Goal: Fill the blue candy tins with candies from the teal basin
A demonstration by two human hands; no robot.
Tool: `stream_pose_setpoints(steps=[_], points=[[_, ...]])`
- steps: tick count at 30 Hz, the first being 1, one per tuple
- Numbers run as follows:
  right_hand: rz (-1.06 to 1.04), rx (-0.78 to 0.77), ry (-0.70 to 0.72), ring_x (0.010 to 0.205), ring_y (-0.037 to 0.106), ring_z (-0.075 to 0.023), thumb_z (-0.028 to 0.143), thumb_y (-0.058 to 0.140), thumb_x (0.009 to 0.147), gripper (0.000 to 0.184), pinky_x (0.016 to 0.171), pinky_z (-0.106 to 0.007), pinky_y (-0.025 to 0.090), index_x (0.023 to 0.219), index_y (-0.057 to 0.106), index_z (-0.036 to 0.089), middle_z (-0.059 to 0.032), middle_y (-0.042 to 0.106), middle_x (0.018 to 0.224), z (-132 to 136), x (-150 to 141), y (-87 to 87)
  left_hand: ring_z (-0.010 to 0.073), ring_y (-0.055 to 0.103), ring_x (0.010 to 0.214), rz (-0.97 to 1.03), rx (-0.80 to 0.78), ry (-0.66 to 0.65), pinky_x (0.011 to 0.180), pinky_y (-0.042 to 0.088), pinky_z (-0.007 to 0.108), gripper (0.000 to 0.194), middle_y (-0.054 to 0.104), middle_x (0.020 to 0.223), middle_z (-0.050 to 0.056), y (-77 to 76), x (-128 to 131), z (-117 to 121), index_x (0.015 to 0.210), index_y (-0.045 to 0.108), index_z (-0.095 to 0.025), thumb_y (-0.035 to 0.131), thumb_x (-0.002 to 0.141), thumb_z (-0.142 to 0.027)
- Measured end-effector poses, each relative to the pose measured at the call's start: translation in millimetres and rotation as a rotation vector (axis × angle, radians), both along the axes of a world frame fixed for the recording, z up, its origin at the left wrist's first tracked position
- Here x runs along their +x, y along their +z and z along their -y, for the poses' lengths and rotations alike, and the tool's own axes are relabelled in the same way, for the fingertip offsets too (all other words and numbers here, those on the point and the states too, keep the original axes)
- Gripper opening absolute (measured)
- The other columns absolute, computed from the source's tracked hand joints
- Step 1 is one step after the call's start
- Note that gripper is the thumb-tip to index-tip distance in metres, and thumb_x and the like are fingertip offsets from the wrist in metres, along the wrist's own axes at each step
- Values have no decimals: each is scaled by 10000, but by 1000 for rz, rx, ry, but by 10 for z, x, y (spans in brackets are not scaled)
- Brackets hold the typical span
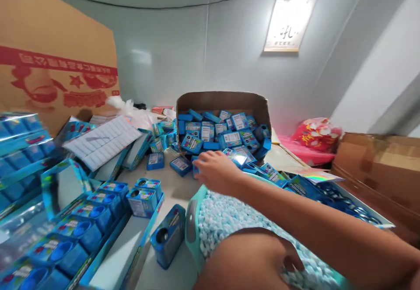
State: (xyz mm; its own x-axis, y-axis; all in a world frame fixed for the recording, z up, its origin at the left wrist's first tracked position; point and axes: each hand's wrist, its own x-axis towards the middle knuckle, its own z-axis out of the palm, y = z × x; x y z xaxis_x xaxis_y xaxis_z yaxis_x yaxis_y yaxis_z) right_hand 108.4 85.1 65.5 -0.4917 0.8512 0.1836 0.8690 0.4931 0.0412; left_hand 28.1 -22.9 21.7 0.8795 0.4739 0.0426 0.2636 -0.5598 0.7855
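Note:
My right hand (218, 169) reaches across the teal basin (192, 224), its fingers closed on a small blue box (195, 166) in front of the open carton. The hand covers most of that box. Below it, my left hand (249, 261) is low over the pale blue and white pellets (226, 213) that fill the basin. Its fingers curl down among the pellets, and what they hold, if anything, is hidden. A single blue container (168, 237) with a dark round opening stands just left of the basin. Another blue box (181, 165) lies on the table near my right hand.
The open carton (223, 99) holds many blue boxes. At left, a display tray (134, 237) carries a row of blue containers, with white-backed card (105, 141) behind. A large printed carton (59, 71) stands at back left. An open box (370, 213) lies right of the basin.

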Motion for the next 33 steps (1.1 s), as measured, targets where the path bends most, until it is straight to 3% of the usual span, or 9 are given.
stream_pose_setpoints(steps=[3, 7, 12, 17, 20, 23, 26, 30, 33], points=[[-26, 36, -386, 1414, 374, -423, 364, 771, 910, 625, 1117, -544, 333, 1458, 538, 175, -236, 444, 1502, -271, 543, -109, 271, 672, 1064, -65, 21, 3, 942, 553, 428, 311, 720, 1158, 75, 3, 56, -33, 1139, 725, -245, 729, 875, -409], [-110, -98, -565, 1204, 588, -444, 454, 896, 775, 847, 944, -527, 492, 1480, 533, 155, -259, 579, 1343, -482, 1136, -305, 289, 683, 1027, 4, 33, 164, 929, 527, 435, 309, 750, 1065, 36, 1, 80, -61, 1053, 748, -260, 761, 771, -384], [-273, -52, -418, 1270, 563, -366, 398, 908, 769, 897, 1043, -448, 478, 1523, 480, 169, -192, 574, 1381, -309, 1332, -266, 257, 670, 1034, 291, 72, 491, 893, 524, 394, 193, 716, 1123, 43, 77, 55, -132, 1043, 716, -266, 639, 889, -352], [-766, 41, 33, 1393, 461, -323, 385, 955, 699, 1108, 1066, -402, 500, 1601, 321, 277, -125, 410, 1569, 424, 1246, -89, 300, 582, 1288, 788, -112, 963, 1007, 513, 413, 800, 552, 1423, 125, 122, 41, -314, 1428, 455, -278, 802, 755, -536], [-937, -87, 193, 1351, 501, -348, 394, 944, 726, 1034, 925, -403, 573, 1583, 365, 350, -108, 433, 1548, 819, 1256, -108, 368, 572, 1312, 828, -281, 812, 963, 550, 430, 1125, 466, 1510, 184, 109, 65, -347, 1524, 339, -259, 893, 597, -575], [-979, -143, 229, 1355, 503, -334, 330, 919, 761, 991, 984, -419, 555, 1579, 360, 338, -112, 441, 1544, 948, 1281, -220, 366, 595, 1289, 742, -327, 626, 992, 549, 441, 992, 557, 1438, 174, 79, 88, -299, 1467, 422, -231, 868, 644, -558], [-953, -178, 245, 1363, 509, -310, 261, 892, 774, 1006, 1086, -442, 500, 1595, 314, 311, -113, 455, 1549, 918, 1287, -358, 343, 558, 1339, 637, -155, 642, 1110, 476, 466, 832, 584, 1414, 133, 52, 84, -264, 1389, 493, -235, 861, 674, -446], [-551, -273, 29, 1441, 396, -396, 308, 948, 714, 1042, 1187, -543, 376, 1589, 388, 224, -177, 407, 1582, 925, 1336, -481, 308, 542, 1353, 569, 53, 700, 1148, 442, 461, 803, 564, 1401, 119, 18, 49, -291, 1383, 469, -229, 838, 680, -347], [-283, -482, -98, 1423, 385, -473, 609, 847, 800, 1006, 1153, -624, 369, 1578, 426, 129, -260, 427, 1541, 980, 1401, -523, 303, 533, 1354, 550, 21, 792, 1120, 463, 460, 967, 524, 1412, 133, -29, 7, -342, 1497, 368, -227, 844, 670, -386]])
